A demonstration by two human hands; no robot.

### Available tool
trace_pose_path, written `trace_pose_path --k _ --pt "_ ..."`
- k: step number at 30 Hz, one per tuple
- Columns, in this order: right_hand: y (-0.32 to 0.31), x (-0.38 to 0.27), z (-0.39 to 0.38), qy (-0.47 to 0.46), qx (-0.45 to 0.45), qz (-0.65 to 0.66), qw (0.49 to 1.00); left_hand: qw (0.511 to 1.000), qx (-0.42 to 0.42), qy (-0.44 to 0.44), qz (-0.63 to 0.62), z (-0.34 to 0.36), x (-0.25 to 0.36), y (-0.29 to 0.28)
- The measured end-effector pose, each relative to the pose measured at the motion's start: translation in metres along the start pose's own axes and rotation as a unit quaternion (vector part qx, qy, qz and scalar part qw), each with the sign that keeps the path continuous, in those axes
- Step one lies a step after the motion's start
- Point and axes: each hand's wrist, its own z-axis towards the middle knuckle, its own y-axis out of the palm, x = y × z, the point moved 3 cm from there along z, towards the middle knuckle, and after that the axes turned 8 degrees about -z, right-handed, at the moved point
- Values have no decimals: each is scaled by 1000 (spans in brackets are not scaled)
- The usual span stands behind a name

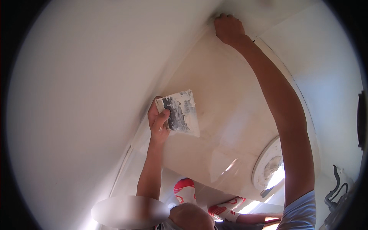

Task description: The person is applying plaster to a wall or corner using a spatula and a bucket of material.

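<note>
My left hand [158, 122] grips a square white board [186, 113] smeared with white and dark grey paste, its thumb over the near left corner. My right arm reaches up to the top of the view, where my right hand [229, 28] is closed against the junction of the beige surface [214, 69] and the white wall [76, 88]. Its fingertips are turned away, so I cannot make out what, if anything, they hold.
A round white disc [264, 168] with paste-like smears lies at lower right, partly behind my right arm. Dark bent pipes [333, 193] come from the right wall. Feet in red-and-white socks [184, 191] show below the beige surface. A dark shape [361, 119] sits at the right rim.
</note>
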Motion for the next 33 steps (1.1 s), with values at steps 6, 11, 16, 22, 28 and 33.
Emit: trace_pose_path --k 6,11,16,22,28,33 --pt "-17 -17 -25 -41 20 63 997 1000 16 8 -8 -4 0 7" --pt "-76 -68 -94 -152 -131 193 960 988 120 -36 -86 -34 13 30" --pt "-127 -48 -164 -25 55 472 880 930 305 -177 -102 -49 7 35" --pt "-100 -78 -231 -193 126 375 898 909 275 -252 -185 -46 4 23" --pt "-98 -43 -255 -165 101 258 947 964 190 -179 -43 -53 21 14" --pt "-131 -66 -244 -188 92 313 926 974 63 -204 77 -46 31 20"
